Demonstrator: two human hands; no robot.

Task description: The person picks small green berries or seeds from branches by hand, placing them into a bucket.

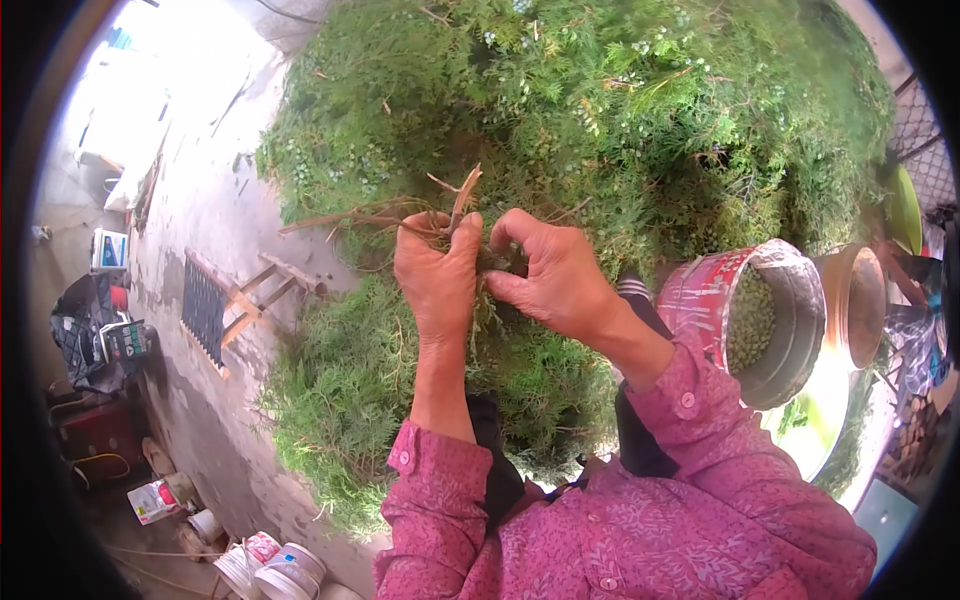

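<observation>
My left hand (440, 265) is closed round a woody branch (465, 195) whose torn, pale end sticks up past the thumb. Thin bare twigs from it reach out to the left. Close beside it, my right hand (550, 270) has thumb and forefinger curled into a pinch at the branch's leafy part. Whatever lies between those fingertips is too small to make out. Under and beyond both hands spreads a big heap of green conifer branches (600, 120), dotted with small pale green cones.
To the right, a red-and-white metal bucket (700, 300) tilts with small green cones (750, 315) inside. A second, brownish bucket (858, 300) stands behind it. A low folding stool (225, 305) lies on the concrete floor at left. White tubs (290, 572) sit at lower left.
</observation>
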